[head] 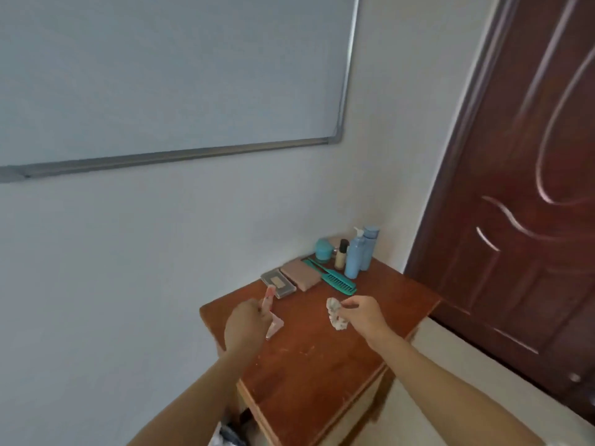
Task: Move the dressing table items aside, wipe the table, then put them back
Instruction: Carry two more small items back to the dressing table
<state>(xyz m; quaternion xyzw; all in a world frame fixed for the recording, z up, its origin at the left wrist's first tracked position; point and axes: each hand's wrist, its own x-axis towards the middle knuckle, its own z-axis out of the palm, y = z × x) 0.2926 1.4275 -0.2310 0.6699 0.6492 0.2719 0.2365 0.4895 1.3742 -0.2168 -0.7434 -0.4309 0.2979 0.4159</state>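
Note:
A reddish-brown wooden dressing table (322,365) stands in the room's corner. My left hand (246,323) grips a small pink item (272,312) near the table's left edge; its lower end touches the top. My right hand (362,313) pinches a crumpled patterned cloth (336,313) just above the middle of the table. Along the far edge lie a grey compact case (278,284), a brown case (301,275) and a teal comb (335,278). Behind them stand a teal jar (323,249), a beige bottle with a dark cap (341,254) and two blue bottles (359,252).
A dark red wooden door (515,188) stands right of the table. A whiteboard (161,75) hangs on the white wall above. Pale floor (450,381) shows to the right. Something dark lies below the table's near-left corner (230,436).

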